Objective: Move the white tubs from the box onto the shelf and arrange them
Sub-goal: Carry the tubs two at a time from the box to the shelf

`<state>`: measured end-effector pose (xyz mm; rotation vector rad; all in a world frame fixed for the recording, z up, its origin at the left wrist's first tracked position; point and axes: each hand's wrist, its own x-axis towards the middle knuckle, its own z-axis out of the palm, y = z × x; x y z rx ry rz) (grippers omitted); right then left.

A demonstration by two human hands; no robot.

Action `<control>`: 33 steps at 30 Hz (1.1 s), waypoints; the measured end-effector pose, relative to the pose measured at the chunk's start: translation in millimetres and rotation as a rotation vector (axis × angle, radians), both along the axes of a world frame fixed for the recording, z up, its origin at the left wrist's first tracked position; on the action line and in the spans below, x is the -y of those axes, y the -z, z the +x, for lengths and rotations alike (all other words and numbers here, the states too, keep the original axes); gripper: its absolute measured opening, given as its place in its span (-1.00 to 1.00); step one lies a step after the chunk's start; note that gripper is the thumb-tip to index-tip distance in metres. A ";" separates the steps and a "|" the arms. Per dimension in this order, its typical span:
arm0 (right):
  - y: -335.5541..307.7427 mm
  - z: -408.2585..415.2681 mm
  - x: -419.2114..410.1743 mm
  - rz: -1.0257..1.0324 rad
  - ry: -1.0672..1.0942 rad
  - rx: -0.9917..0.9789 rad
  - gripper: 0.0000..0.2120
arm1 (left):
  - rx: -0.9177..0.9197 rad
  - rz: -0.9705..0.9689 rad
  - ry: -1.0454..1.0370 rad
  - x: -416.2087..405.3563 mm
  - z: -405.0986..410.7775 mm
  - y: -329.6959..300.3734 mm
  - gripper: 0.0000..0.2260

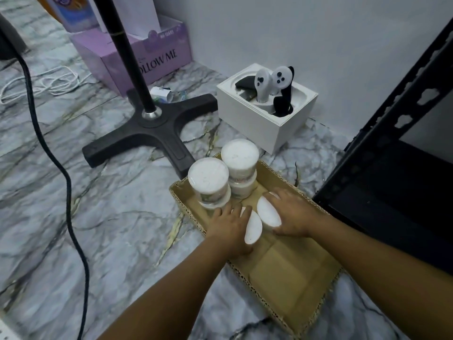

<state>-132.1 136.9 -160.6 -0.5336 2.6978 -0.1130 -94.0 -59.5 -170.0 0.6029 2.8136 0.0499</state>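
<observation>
Down in the shallow brown cardboard box (289, 271) on the grey marbled floor (117, 217). Left hand (229, 229) curled over one round white plastic tub (253, 227), grip clamped around it from above. Right hand (291, 214) wrapped over a second white tub (267, 213) just beside the first, grip likewise closed on it. Two more stacks of white tubs (221, 181) upright at the box's far end, touching. Black metal shelf frame (382, 153) close on the right. Beyond: black cross-shaped stand base (152, 133), white square box of controllers (267, 106), lilac carton (147, 52).
</observation>
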 end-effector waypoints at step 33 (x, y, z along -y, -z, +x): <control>-155.3 -96.8 69.3 -0.286 0.056 -0.212 -0.28 | -0.193 0.398 -0.359 71.3 -51.0 -135.9 -0.15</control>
